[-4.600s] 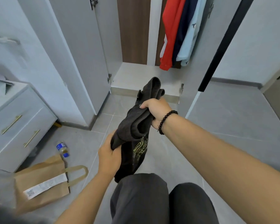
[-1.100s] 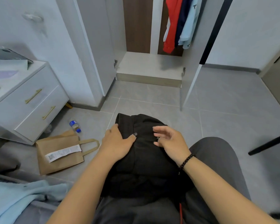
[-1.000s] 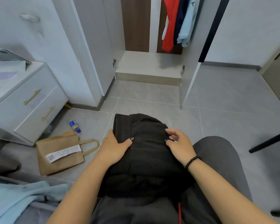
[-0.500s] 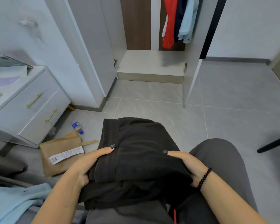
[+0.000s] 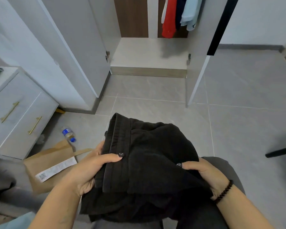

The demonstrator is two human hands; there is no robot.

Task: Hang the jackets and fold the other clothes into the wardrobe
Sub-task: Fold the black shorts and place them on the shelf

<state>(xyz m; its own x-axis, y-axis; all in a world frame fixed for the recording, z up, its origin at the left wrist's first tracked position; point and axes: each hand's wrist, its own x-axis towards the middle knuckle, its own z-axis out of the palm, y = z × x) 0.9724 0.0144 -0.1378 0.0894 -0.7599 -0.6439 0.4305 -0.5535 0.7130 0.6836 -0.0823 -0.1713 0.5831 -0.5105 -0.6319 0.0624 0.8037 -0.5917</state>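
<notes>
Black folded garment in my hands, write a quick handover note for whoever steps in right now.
Left hand: gripping the left edge of the black folded garment, thumb on top.
Right hand: gripping its right edge.
The garment sits over the lap, folded into a rough bundle.
Wardrobe: doors open, bottom shelf bare; red jacket, a navy and a light blue garment hang inside.
Done: folding looks finished.
Left: carry the bundle to the wardrobe shelf. Light blue cloth at lower left may still need handling.

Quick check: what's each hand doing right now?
Left hand: closed on the black garment.
Right hand: closed on the same garment.
</notes>
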